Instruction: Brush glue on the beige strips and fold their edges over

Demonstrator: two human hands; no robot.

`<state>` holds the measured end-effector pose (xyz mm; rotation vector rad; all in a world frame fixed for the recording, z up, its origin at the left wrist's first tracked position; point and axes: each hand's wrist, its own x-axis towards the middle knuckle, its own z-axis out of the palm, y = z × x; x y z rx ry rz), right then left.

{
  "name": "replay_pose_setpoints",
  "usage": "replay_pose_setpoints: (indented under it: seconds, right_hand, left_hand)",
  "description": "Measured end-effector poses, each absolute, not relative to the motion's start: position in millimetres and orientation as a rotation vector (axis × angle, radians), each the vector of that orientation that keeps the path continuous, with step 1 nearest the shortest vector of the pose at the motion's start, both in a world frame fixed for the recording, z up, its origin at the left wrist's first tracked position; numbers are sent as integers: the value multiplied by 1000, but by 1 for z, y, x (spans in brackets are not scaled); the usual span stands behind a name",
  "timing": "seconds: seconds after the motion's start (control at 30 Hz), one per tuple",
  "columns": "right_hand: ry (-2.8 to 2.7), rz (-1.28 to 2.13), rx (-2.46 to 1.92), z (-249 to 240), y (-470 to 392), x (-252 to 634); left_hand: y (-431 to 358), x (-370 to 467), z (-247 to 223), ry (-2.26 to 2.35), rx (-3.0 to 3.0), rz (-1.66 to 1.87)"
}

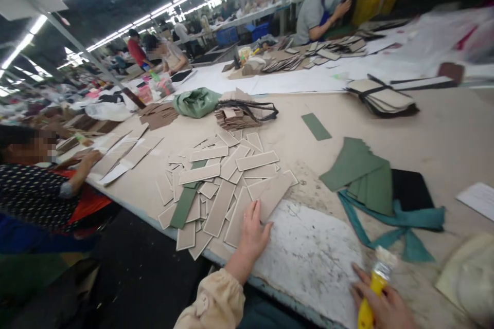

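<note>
My left hand (253, 234) rests with fingers spread on a larger beige panel (272, 193), which lies at the right edge of a loose heap of beige rectangular pieces (219, 205) with pale rims. Green strips (183, 207) lie among that heap. In my right hand (380, 298) is a paintbrush (372, 293) with a yellow handle, a metal band and pale bristles pointing away from me. Between the hands a stained white sheet (316, 257) covers the table. Beyond the brush lie a teal cloth strip (409, 218) and a fan of green panels (365, 175).
A single green piece (316, 126) lies farther back. Bundled pieces (237, 113) and a green plastic bag (196, 102) stand behind the heap. A black-edged stack (382, 95) sits at the back right. One co-worker (42, 180) sits at the left edge; another person (318, 7) is across the table.
</note>
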<state>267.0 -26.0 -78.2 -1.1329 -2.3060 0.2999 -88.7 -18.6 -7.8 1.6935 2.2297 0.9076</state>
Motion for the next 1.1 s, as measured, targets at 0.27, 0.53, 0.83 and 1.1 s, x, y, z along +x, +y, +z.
replay_pose_setpoints:
  seconds: [0.27, 0.53, 0.83, 1.1]
  right_hand:
    - [-2280, 177, -1144, -63, -28, 249]
    - [-2294, 113, -1151, -59, -21, 248]
    - [-2283, 79, -1207, -64, -12, 252]
    - [-2257, 141, -1193, -68, -8, 252]
  left_hand:
    - [-15, -95, -14, 2273, 1790, 1010]
    - [-77, -59, -24, 1757, 2216, 952]
    - [-82, -46, -23, 1786, 2345, 749]
    - [-81, -42, -30, 1878, 2462, 719]
